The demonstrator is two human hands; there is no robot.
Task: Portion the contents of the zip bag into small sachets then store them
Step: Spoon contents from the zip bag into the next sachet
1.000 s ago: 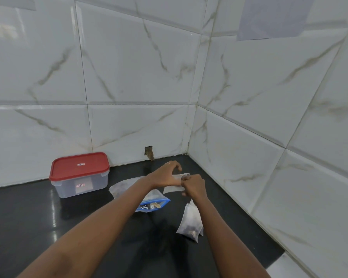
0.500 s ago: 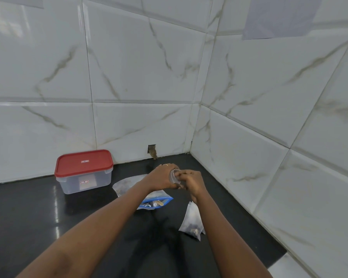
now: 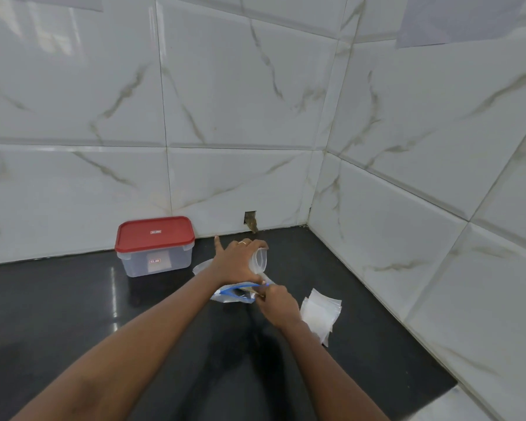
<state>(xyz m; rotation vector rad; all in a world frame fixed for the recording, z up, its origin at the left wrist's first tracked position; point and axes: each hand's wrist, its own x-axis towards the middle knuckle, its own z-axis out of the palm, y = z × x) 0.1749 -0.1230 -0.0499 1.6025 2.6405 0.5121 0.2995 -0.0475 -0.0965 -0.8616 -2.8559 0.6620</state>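
One red-lidded container (image 3: 155,247) stands at the bench's (image 3: 73,329) back edge, against the wall, with open dark surface to its left and in front. The left hand (image 3: 240,262) holds one sachet (image 3: 260,259) above the bench in curled fingers, its round open mouth facing the right wall. Below it lies one zip bag (image 3: 240,294), its blue zip edge running left to right on the near side. The right hand (image 3: 278,305) pinches that edge's right end with narrow fingers. One stack of sachets (image 3: 319,314), too many to count, lies towards the right edge, apart from the wall.
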